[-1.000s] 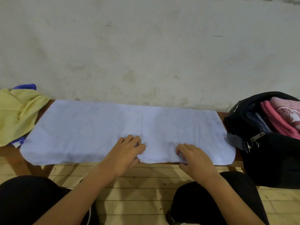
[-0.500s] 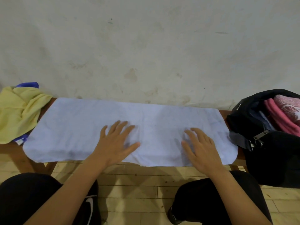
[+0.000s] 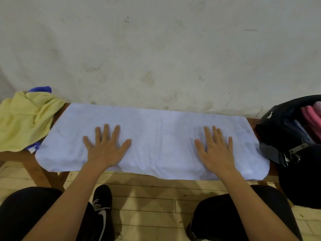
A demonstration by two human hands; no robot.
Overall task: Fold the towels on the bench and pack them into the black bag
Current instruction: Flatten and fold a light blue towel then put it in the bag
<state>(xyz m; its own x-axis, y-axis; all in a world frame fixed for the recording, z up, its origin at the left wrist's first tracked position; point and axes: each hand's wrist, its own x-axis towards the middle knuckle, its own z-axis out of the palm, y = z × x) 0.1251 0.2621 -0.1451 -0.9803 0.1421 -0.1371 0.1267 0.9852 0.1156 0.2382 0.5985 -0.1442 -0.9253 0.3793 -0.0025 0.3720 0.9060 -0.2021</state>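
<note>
Pressing flat on the pale blue towel (image 3: pixel 156 140), the left hand (image 3: pixel 106 146) and right hand (image 3: pixel 215 150) lie palm down, well apart, fingers straight and spread, holding nothing. That towel is laid out lengthwise over the wooden worktop (image 3: pixel 17 156), its near edge hanging slightly past the front. Just beside its left end sits a crumpled yellow towel (image 3: pixel 26 120) with a bit of dark blue cloth (image 3: pixel 40 89) showing behind and under it. At the right end stands the black bag (image 3: pixel 298 171), unzipped, touching the worktop, with pink towels (image 3: pixel 311 117) already packed inside. Below, black-clad knees and a black shoe (image 3: pixel 102 209) rest on the plank floor (image 3: pixel 147 197).
</note>
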